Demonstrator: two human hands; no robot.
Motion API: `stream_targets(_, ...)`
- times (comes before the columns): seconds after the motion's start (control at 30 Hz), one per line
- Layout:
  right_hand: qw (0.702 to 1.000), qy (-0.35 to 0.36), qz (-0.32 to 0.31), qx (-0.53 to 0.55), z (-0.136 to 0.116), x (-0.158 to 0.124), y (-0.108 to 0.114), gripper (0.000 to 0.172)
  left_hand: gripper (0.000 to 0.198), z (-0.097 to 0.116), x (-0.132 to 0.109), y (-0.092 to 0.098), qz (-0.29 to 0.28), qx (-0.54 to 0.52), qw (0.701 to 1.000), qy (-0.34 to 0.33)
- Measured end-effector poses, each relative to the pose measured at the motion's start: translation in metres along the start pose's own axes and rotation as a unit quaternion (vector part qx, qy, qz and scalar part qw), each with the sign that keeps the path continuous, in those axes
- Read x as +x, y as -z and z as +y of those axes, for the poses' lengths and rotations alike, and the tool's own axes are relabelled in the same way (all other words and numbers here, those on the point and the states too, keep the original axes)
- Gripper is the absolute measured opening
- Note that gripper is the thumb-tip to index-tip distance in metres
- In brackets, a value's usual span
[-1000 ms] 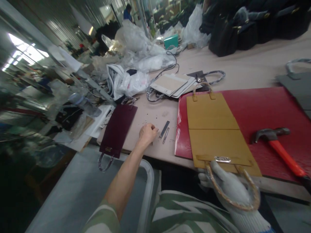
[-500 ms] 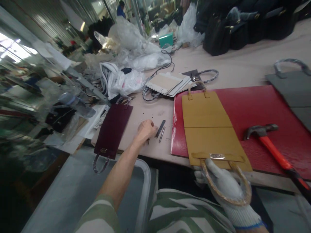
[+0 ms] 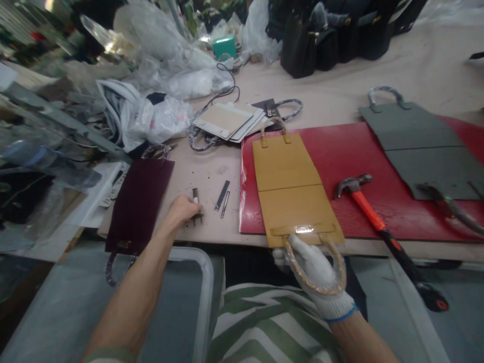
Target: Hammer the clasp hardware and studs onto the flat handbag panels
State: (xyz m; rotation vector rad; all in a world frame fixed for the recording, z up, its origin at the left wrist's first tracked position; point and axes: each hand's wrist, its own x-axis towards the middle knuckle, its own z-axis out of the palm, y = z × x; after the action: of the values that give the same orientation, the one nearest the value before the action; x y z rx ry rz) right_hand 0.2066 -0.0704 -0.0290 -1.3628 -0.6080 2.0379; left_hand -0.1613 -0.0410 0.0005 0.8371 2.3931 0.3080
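My bare left hand [image 3: 184, 209] is closed at the table's near edge, its fingers round a small metal tool [image 3: 195, 194]. A dark end of it shows below the fingertips; its exact kind cannot be made out. Just right of that hand lie a flat dark metal bar [image 3: 222, 195] and a thin metal rod [image 3: 225, 204]. My right hand [image 3: 313, 262], in a white knit glove, grips the near edge of a mustard-yellow bag panel [image 3: 289, 174], thumb on top, fingers underneath. The panel's wrapped handle [image 3: 336, 285] loops over the glove. A metal plate [image 3: 304, 229] shines near that edge.
A claw hammer [image 3: 368, 209] lies across the red board [image 3: 328, 151], its handle jutting past the table edge. Right of it rests a grey bag panel [image 3: 427, 146]; a maroon one [image 3: 141, 201] lies at left. Stacked boards [image 3: 225, 120], plastic wrap [image 3: 166, 118] and black bags [image 3: 298, 50] sit behind.
My view has swung right, shifting everything leftward. The left hand has moved left, away from the metal bar and rod, with the small tool now showing in it. The right hand keeps its grip on the panel.
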Motion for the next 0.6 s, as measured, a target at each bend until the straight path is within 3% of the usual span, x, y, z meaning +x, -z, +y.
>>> stream_targets(0.07, 1.0, -0.005, -0.007, 0.007, 0.0, -0.002, 0.001, 0.033, 0.024, -0.001, -0.009, 0.001, -0.034, -0.163, 0.986, 0.001)
stream_targets(0.13, 0.999, -0.018, -0.018, 0.034, -0.001, -0.003, 0.001, 0.029, 0.029, 0.001, -0.022, 0.002, -0.093, -0.333, 0.938, -0.024)
stream_targets(0.2, 0.996, -0.025, -0.025, 0.083, 0.0, -0.004, -0.001, 0.024, 0.036, 0.007, -0.039, -0.002, -0.139, -0.439, 0.885, -0.064)
stream_targets(0.43, 0.98, -0.03, -0.064, 0.186, 0.001, -0.009, -0.006, 0.02, 0.048, 0.06, -0.097, -0.051, -0.217, -0.585, 0.765, -0.16)
stream_targets(0.53, 0.985, 0.008, -0.071, 0.156, -0.002, -0.011, -0.009, 0.029, 0.047, 0.08, -0.109, -0.074, -0.246, -0.592, 0.745, -0.185)
stream_targets(0.6, 0.989, 0.037, -0.076, 0.118, -0.004, -0.011, -0.012, 0.033, 0.045, 0.088, -0.113, -0.086, -0.247, -0.584, 0.746, -0.201)
